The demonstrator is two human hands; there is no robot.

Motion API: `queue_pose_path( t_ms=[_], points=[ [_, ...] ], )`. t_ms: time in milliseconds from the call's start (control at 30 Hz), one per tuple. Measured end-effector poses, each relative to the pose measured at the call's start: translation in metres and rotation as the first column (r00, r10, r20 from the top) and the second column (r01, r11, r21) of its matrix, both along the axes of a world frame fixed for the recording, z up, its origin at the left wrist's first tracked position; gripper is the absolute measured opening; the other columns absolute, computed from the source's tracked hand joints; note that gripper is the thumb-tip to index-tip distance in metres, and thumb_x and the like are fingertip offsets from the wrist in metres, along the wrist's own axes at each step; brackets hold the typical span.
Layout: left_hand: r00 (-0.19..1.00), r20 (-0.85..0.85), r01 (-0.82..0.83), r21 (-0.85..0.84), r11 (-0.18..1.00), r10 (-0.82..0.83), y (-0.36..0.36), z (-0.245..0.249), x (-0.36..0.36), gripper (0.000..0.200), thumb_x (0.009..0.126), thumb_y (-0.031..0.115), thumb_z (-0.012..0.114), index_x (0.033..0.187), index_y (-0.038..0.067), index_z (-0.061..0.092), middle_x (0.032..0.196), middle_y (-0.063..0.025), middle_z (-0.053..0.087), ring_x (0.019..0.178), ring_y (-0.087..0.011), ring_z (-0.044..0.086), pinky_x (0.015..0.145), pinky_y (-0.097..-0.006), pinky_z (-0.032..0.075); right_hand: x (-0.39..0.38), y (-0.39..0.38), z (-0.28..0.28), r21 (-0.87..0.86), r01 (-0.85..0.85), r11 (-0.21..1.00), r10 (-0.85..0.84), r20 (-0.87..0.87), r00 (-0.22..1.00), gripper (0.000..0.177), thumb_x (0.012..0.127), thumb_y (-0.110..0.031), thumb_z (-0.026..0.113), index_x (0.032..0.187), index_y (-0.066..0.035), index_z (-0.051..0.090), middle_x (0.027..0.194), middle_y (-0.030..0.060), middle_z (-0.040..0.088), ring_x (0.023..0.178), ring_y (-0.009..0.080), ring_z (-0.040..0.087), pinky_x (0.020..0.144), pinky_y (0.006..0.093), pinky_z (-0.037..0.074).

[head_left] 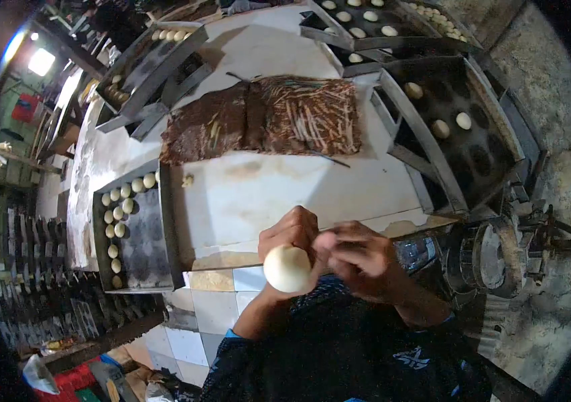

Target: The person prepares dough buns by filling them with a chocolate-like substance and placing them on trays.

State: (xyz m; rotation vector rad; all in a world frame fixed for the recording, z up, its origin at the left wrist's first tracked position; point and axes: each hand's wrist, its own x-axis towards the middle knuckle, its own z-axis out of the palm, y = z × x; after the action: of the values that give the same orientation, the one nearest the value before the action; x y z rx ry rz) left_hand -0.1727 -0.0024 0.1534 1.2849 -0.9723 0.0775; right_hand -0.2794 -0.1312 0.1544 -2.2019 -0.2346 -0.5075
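1. A dough ball (286,269) is clasped in the left hand (291,231), lower centre of the frame; the blurred right hand (368,256) is held just beside it, its grip impossible to tell.
2. The ball could be misshapen by too hard a squeeze, or dropped through a loosened hold.
3. A white mark (411,358) is seen on the dark shirt (359,362); no writing can be read.

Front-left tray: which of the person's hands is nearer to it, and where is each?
Left. The left hand is to the right of the tray, apart from it; the right hand is farther right, beyond the left.
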Motion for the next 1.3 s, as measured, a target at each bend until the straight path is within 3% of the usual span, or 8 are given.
queue_pose_path(
  t_ms=[167,233,267,467,767,933,1100,1300],
  points=[
    [0.948,-0.271,0.237,0.247,0.940,-0.168,-0.091,-0.064,-0.047,0.025,0.077,0.000,0.070,0.062,0.002,0.050,0.057,-0.0066,0.050,0.050,-0.0219,0.050,0.048,-0.0309,0.041,-0.058,-0.078,0.030,-0.201,0.163,0.966,-0.131,0.162,0.978,0.041,0.086,-0.009,0.062,0.124,0.002,0.054,0.127,0.0194,0.051,0.112,0.0353,0.054,0.095,0.0432,0.048],
    [0.227,-0.969,0.369,-0.007,0.930,-0.097,-0.130,-0.065,-0.083,0.010,0.079,0.003,0.066,0.081,-0.001,0.057,0.078,-0.0108,0.061,0.073,-0.0155,0.060,0.060,-0.0314,0.048,-0.071,-0.101,0.025,-0.261,0.094,0.961,-0.063,0.125,0.990,0.039,0.087,-0.011,0.063,0.123,0.002,0.054,0.124,0.0196,0.051,0.111,0.0370,0.054,0.095,0.0444,0.047],
    [0.846,-0.425,0.497,0.411,0.764,-0.322,-0.146,-0.076,-0.088,0.016,0.081,0.007,0.065,0.093,-0.001,0.058,0.088,-0.0136,0.062,0.084,-0.0144,0.060,0.066,-0.0321,0.049,-0.078,-0.111,0.020,-0.290,0.074,0.954,-0.050,0.089,0.995,0.035,0.087,-0.012,0.063,0.119,0.001,0.055,0.121,0.0195,0.052,0.109,0.0364,0.055,0.094,0.0444,0.047],
    [0.608,-0.619,0.767,0.293,0.571,-0.498,-0.195,-0.023,-0.099,0.034,0.076,0.015,0.078,0.102,0.003,0.061,0.077,-0.0022,0.054,0.074,-0.0127,0.052,0.062,-0.0294,0.045,-0.115,-0.228,0.018,-0.032,0.248,0.968,-0.250,-0.171,0.953,0.026,0.093,-0.019,0.056,0.111,0.001,0.054,0.113,0.0210,0.053,0.104,0.0347,0.057,0.090,0.0432,0.048],
    [0.724,-0.688,0.297,0.255,0.920,-0.043,-0.114,-0.055,-0.026,0.024,0.082,0.001,0.070,0.099,0.007,0.056,0.069,0.0091,0.036,0.060,-0.0021,0.030,0.053,-0.0185,0.029,-0.102,-0.298,-0.019,-0.448,0.092,0.889,-0.366,-0.577,0.730,0.067,0.089,-0.021,0.060,0.145,-0.002,0.028,0.151,0.0214,0.026,0.140,0.0402,0.022,0.114,0.0441,0.024],
    [0.629,-0.635,-0.240,0.389,0.889,0.448,-0.022,-0.166,0.016,0.017,0.082,0.011,0.074,0.092,0.007,0.062,0.063,0.0069,0.041,0.057,-0.0031,0.035,0.051,-0.0204,0.028,-0.077,-0.259,0.001,-0.377,0.608,0.699,-0.595,0.164,0.787,0.040,0.096,-0.024,0.054,0.127,0.001,0.051,0.139,0.0190,0.044,0.131,0.0356,0.040,0.109,0.0471,0.031],
    [0.298,0.063,-0.910,0.321,0.264,0.952,0.197,-0.130,0.159,0.015,0.081,0.012,0.070,0.093,0.003,0.068,0.080,-0.0077,0.061,0.063,-0.0160,0.052,0.058,-0.0292,0.043,-0.072,-0.197,-0.032,-0.288,0.724,0.627,-0.680,0.252,0.689,0.036,0.101,-0.021,0.047,0.126,0.004,0.052,0.134,0.0147,0.044,0.114,0.0257,0.055,0.094,0.0379,0.049],
    [0.035,0.141,-0.361,0.925,-0.119,0.989,0.477,-0.225,0.326,0.066,0.081,0.057,0.058,0.104,-0.004,0.067,0.100,-0.0235,0.068,0.098,-0.0341,0.064,0.087,-0.0399,0.047,-0.005,-0.081,-0.013,-0.539,0.604,0.587,-0.635,0.157,0.757,0.020,0.095,-0.012,0.054,0.102,0.004,0.062,0.116,0.0165,0.054,0.103,0.0287,0.056,0.088,0.0400,0.047]
  ],
)
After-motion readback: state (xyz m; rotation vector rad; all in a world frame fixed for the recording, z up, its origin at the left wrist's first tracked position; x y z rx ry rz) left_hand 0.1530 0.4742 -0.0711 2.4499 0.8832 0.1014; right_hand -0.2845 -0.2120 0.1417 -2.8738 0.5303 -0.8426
